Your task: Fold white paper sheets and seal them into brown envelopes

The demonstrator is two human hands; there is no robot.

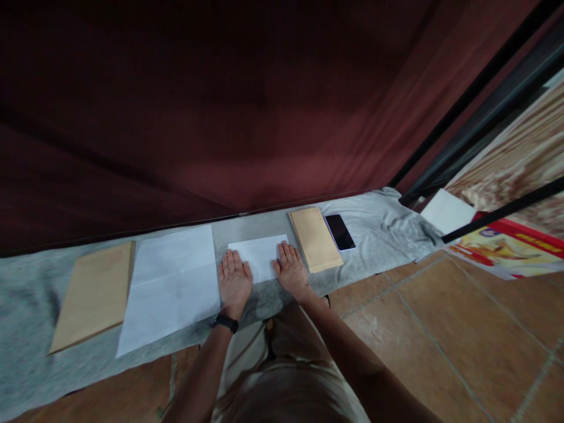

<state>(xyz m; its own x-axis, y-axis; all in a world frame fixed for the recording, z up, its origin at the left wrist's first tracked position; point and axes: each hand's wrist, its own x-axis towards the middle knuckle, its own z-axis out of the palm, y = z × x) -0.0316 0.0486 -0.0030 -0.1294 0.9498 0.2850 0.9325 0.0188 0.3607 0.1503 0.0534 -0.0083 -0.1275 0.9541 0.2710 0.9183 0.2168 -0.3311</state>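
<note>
A folded white sheet of paper lies flat on the grey cloth in front of me. My left hand rests palm down at its left end, fingers stretched out. At the right end my right hand lies flat too, fingers extended over the paper's edge. To the left is a larger white sheet, opened out with a crease across its middle. Just right of my right hand sits a stack of brown envelopes.
A grey cloth covers the long narrow table. Larger brown envelopes lie at the far left, and a phone is beside the right stack. A dark red curtain hangs behind; a black metal frame stands at right.
</note>
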